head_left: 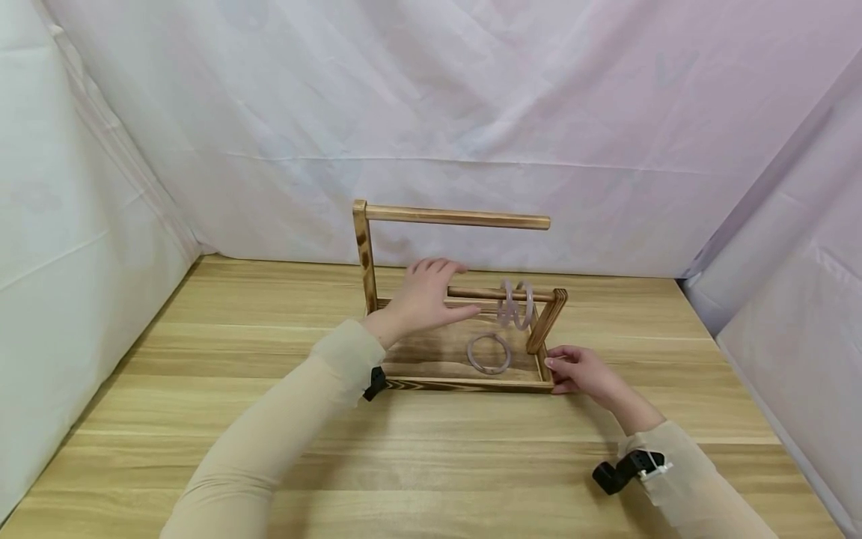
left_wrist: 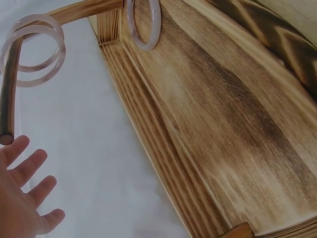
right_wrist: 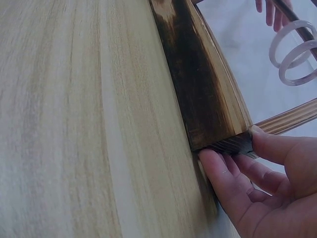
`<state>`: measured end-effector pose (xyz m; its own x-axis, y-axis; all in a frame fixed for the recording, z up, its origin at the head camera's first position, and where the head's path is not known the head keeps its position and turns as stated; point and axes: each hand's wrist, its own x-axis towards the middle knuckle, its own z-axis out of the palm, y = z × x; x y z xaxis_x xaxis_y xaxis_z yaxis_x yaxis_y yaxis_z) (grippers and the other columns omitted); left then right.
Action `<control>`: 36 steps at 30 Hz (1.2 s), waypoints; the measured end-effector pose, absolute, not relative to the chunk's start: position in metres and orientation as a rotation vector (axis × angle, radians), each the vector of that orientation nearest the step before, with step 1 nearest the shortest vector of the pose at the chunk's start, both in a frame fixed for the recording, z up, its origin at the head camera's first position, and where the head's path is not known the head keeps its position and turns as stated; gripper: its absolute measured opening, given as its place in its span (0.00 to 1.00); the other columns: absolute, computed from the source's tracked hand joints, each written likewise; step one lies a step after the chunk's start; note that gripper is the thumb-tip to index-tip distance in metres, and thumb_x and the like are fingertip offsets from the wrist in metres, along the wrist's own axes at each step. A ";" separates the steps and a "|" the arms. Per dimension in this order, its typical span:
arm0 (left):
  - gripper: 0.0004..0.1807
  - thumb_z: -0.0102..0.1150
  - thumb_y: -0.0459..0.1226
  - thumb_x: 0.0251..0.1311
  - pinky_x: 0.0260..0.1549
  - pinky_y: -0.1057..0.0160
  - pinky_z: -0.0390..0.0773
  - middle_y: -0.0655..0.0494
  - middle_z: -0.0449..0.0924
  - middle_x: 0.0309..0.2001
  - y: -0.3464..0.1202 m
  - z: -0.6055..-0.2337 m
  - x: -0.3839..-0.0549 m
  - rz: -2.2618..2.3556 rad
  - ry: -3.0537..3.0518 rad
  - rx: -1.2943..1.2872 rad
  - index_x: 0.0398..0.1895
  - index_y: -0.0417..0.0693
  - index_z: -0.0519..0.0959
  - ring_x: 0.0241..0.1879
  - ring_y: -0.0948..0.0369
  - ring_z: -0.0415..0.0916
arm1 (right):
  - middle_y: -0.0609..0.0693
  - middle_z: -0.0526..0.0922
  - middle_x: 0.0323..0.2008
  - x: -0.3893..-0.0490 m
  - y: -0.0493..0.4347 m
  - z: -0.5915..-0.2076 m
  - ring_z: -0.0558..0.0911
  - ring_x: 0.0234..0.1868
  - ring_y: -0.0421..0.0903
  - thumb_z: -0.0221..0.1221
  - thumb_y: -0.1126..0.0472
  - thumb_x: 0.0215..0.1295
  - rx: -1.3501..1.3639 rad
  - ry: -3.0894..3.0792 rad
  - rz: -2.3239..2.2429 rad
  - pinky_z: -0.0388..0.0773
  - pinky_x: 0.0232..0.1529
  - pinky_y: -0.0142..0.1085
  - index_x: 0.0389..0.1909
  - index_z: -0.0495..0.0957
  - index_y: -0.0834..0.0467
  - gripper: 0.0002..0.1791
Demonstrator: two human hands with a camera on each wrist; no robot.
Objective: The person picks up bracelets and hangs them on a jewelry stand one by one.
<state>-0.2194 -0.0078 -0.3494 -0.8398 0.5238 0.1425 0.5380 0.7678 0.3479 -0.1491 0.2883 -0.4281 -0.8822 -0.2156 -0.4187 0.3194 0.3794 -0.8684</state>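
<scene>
A wooden bangle stand [head_left: 465,386] has a shallow tray base and two bars at different heights. Two pale lilac bangles [head_left: 530,308] hang on its lower bar [head_left: 471,293], towards the right post. Another bangle [head_left: 488,371] lies in the tray. My left hand [head_left: 431,296] is held over the tray with fingers spread and nothing in it; in the left wrist view its fingertips are close by the bar's free end [left_wrist: 6,139]. At the tray's front right corner, my right hand [right_wrist: 267,183] grips the wood, thumb on the rim and fingers against the outer side.
The taller bar [head_left: 458,217] extends rightwards from the left post [head_left: 364,254], behind and above my left hand. Under the stand is a wood-grain table [head_left: 471,464]. Pale cloth [head_left: 431,112] hangs behind and on both sides. A black wrist camera [head_left: 626,470] sits on the right sleeve.
</scene>
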 end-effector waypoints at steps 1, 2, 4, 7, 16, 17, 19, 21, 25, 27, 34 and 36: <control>0.40 0.53 0.64 0.54 0.68 0.47 0.52 0.54 0.67 0.64 -0.009 -0.350 -0.219 -0.595 -2.918 -0.875 0.65 0.53 0.64 0.65 0.52 0.59 | 0.53 0.77 0.37 -0.149 0.288 -0.428 0.78 0.33 0.39 0.47 0.63 0.71 0.088 2.175 -1.522 0.83 0.35 0.34 0.59 0.58 0.78 0.25; 0.40 0.53 0.64 0.54 0.68 0.46 0.52 0.54 0.67 0.64 -0.010 -0.351 -0.219 -0.592 -2.918 -0.874 0.65 0.52 0.64 0.65 0.52 0.60 | 0.53 0.77 0.37 -0.149 0.288 -0.428 0.78 0.33 0.39 0.46 0.62 0.71 0.085 2.175 -1.522 0.83 0.35 0.34 0.59 0.58 0.78 0.25; 0.40 0.53 0.64 0.54 0.68 0.46 0.53 0.54 0.67 0.64 -0.012 -0.352 -0.219 -0.586 -2.918 -0.869 0.65 0.52 0.65 0.65 0.52 0.60 | 0.53 0.77 0.36 -0.149 0.288 -0.428 0.78 0.33 0.39 0.47 0.63 0.71 0.081 2.175 -1.527 0.83 0.35 0.34 0.59 0.58 0.78 0.25; 0.40 0.54 0.63 0.54 0.68 0.47 0.53 0.54 0.67 0.64 -0.014 -0.355 -0.218 -0.593 -2.926 -0.851 0.65 0.52 0.65 0.65 0.52 0.60 | 0.52 0.77 0.35 -0.149 0.288 -0.429 0.78 0.33 0.39 0.47 0.63 0.70 0.077 2.173 -1.536 0.83 0.35 0.34 0.58 0.58 0.78 0.25; 0.38 0.56 0.61 0.54 0.66 0.47 0.58 0.53 0.68 0.63 -0.021 -0.367 -0.218 -0.637 -2.941 -0.823 0.63 0.51 0.67 0.65 0.51 0.61 | 0.50 0.76 0.34 -0.149 0.289 -0.429 0.77 0.33 0.39 0.48 0.63 0.70 0.079 2.172 -1.546 0.83 0.35 0.34 0.58 0.58 0.78 0.25; 0.38 0.56 0.61 0.54 0.66 0.47 0.58 0.53 0.68 0.62 -0.021 -0.368 -0.217 -0.641 -2.944 -0.825 0.63 0.51 0.67 0.64 0.51 0.62 | 0.50 0.76 0.34 -0.149 0.289 -0.429 0.78 0.33 0.39 0.48 0.63 0.70 0.080 2.172 -1.547 0.83 0.35 0.34 0.58 0.58 0.78 0.25; 0.38 0.57 0.60 0.54 0.66 0.46 0.58 0.52 0.69 0.62 -0.022 -0.371 -0.216 -0.652 -2.953 -0.828 0.63 0.50 0.67 0.64 0.50 0.62 | 0.50 0.76 0.35 -0.149 0.290 -0.428 0.78 0.33 0.38 0.48 0.62 0.70 0.065 2.172 -1.545 0.83 0.35 0.34 0.58 0.58 0.78 0.25; 0.38 0.56 0.60 0.54 0.67 0.46 0.57 0.52 0.68 0.63 -0.022 -0.374 -0.215 -0.654 -2.964 -0.829 0.64 0.50 0.66 0.64 0.50 0.62 | 0.50 0.76 0.35 -0.150 0.290 -0.429 0.78 0.33 0.38 0.48 0.62 0.70 0.083 2.172 -1.550 0.83 0.35 0.34 0.58 0.58 0.78 0.25; 0.42 0.54 0.62 0.54 0.68 0.45 0.54 0.50 0.65 0.66 -0.022 -0.380 -0.213 -0.634 -3.012 -0.830 0.67 0.48 0.63 0.66 0.49 0.59 | 0.51 0.76 0.35 -0.150 0.290 -0.429 0.78 0.33 0.39 0.48 0.62 0.70 0.086 2.175 -1.542 0.83 0.35 0.34 0.58 0.58 0.78 0.25; 0.45 0.53 0.64 0.54 0.69 0.45 0.52 0.48 0.63 0.67 -0.021 -0.384 -0.213 -0.615 -3.042 -0.834 0.68 0.46 0.60 0.68 0.48 0.58 | 0.51 0.77 0.35 -0.150 0.290 -0.429 0.78 0.33 0.39 0.48 0.62 0.70 0.098 2.175 -1.541 0.83 0.35 0.34 0.59 0.59 0.77 0.25; 0.49 0.53 0.65 0.53 0.70 0.46 0.49 0.45 0.58 0.70 -0.014 -0.393 -0.212 -0.559 -3.104 -0.874 0.70 0.42 0.58 0.70 0.47 0.53 | 0.52 0.77 0.36 -0.149 0.289 -0.428 0.78 0.33 0.39 0.48 0.62 0.70 0.082 2.170 -1.534 0.83 0.35 0.34 0.59 0.58 0.78 0.26; 0.47 0.54 0.64 0.53 0.70 0.46 0.50 0.45 0.60 0.69 -0.011 -0.394 -0.212 -0.563 -3.099 -0.888 0.68 0.44 0.60 0.70 0.47 0.53 | 0.52 0.77 0.36 -0.149 0.289 -0.428 0.78 0.33 0.39 0.48 0.62 0.70 0.077 2.171 -1.535 0.83 0.35 0.34 0.59 0.57 0.78 0.26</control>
